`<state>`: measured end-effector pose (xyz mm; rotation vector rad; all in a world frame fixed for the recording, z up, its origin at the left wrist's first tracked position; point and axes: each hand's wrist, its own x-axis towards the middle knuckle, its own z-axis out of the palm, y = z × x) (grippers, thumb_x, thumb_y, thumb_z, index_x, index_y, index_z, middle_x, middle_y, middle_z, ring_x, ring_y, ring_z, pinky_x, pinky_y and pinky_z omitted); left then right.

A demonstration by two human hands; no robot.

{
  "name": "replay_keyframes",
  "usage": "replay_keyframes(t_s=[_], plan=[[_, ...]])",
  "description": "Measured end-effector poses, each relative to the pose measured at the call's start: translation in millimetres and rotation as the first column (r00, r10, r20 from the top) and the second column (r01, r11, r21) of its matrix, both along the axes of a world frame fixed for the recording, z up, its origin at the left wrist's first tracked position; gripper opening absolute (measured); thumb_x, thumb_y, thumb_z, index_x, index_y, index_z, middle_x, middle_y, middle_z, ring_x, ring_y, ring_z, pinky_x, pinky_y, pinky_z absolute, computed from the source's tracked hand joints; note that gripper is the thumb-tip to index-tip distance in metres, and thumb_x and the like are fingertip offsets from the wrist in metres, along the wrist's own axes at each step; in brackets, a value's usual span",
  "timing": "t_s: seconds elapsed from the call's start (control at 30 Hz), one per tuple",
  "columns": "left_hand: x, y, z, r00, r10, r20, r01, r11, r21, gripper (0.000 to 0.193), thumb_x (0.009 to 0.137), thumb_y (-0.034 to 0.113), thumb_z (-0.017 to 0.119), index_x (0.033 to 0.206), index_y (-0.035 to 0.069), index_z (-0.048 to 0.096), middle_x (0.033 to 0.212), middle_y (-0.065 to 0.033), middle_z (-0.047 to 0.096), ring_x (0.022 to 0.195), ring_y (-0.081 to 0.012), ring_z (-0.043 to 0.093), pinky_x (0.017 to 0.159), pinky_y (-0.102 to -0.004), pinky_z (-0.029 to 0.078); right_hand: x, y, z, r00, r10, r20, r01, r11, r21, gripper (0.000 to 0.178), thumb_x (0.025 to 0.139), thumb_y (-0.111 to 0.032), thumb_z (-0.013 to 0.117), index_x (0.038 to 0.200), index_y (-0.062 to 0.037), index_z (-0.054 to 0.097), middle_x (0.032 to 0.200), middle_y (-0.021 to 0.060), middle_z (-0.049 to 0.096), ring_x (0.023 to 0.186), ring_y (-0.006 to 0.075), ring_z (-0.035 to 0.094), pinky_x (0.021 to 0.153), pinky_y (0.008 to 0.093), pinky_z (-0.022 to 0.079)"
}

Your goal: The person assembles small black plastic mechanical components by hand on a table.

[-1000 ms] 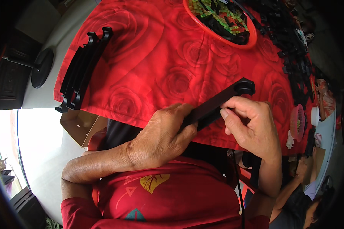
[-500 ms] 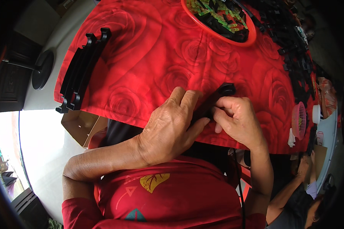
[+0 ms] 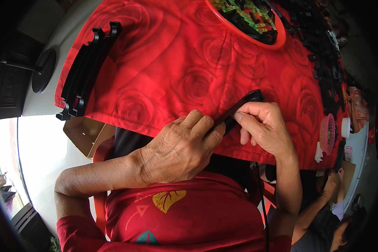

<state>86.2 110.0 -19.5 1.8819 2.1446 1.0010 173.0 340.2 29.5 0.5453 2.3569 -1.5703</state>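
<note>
Wears a dark red T-shirt [image 3: 176, 218] with a yellow leaf print, across the bottom of the frame. Just above it, at the centre, wraps the left hand [image 3: 176, 147] over the lower end of a long, narrow, black plastic bar [image 3: 231, 113], back of the hand turned up, fingers bent and close together. Holds the bar slantwise, pointing toward the upper right of the frame; cannot tell if touching the cloth or just over it. Has the right hand [image 3: 266, 130] at the bar's side, right of centre, with thumb and forefinger pinched together and the other fingers curled; cannot tell if pinching the bar's edge or something smaller.

Faces a bright red, rose-patterned tablecloth [image 3: 164, 80], spread across the middle. Has an open brown cardboard box [image 3: 85, 136] below its left corner, and slim black plastic bars with hooked ends [image 3: 90, 71] side by side at upper left. At right, shows a pink slotted plastic basket [image 3: 332, 126] beside a round white container [image 3: 345, 127]. At top right of centre, shows a round orange-red bowl [image 3: 282, 37] of green and black strips; along the upper right, heaped black plastic pieces [image 3: 326, 69]. At lower right, shows a co-worker's bent arm [image 3: 313, 210].
</note>
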Motion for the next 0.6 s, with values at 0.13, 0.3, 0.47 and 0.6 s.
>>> replay_keyframes(t_s=[0.13,0.3,0.47,0.6], plan=[[1,4,-1,1.000,-0.019,-0.024,0.018,1.000,-0.022,0.057,0.075,0.009,0.078,0.126,-0.011,0.064,0.110,-0.0152,0.059,0.085,-0.0267,0.057,0.072,-0.0362,0.055,-1,3,-1,1.000,0.004,0.017,-0.003,1.000,-0.026,0.019,0.103,-0.007,0.060,0.095,0.0030,0.074,0.061,0.0053,0.069,0.046,0.0032,0.052,0.043,0.0217,0.037],[-1,9,1,0.997,-0.016,-0.071,0.012,0.999,-0.045,0.063,0.072,0.014,0.077,0.129,-0.011,0.065,0.098,-0.0103,0.054,0.081,-0.0217,0.055,0.063,-0.0314,0.053,2,8,-3,1.000,0.013,-0.020,-0.014,1.000,-0.021,0.017,0.104,-0.007,0.059,0.098,0.0026,0.073,0.059,0.0044,0.066,0.047,0.0037,0.055,0.043,0.0214,0.038],[-2,13,1,0.991,-0.014,-0.131,0.005,0.997,-0.072,0.064,0.073,0.015,0.076,0.132,-0.008,0.065,0.096,-0.0077,0.051,0.080,-0.0187,0.056,0.057,-0.0285,0.054,2,14,-1,0.996,-0.010,0.083,0.020,0.992,-0.124,0.020,0.107,-0.011,0.058,0.100,0.0035,0.070,0.061,-0.0022,0.059,0.048,0.0044,0.059,0.042,0.0199,0.040],[-3,14,-3,0.996,-0.001,-0.094,-0.004,0.999,-0.054,0.071,0.071,0.016,0.077,0.138,-0.004,0.064,0.097,-0.0067,0.050,0.080,-0.0183,0.056,0.054,-0.0277,0.054,-2,16,5,0.993,0.026,0.116,-0.010,0.992,-0.129,0.018,0.108,-0.006,0.058,0.108,0.0064,0.071,0.062,0.0010,0.064,0.054,0.0058,0.062,0.051,0.0221,0.046]])
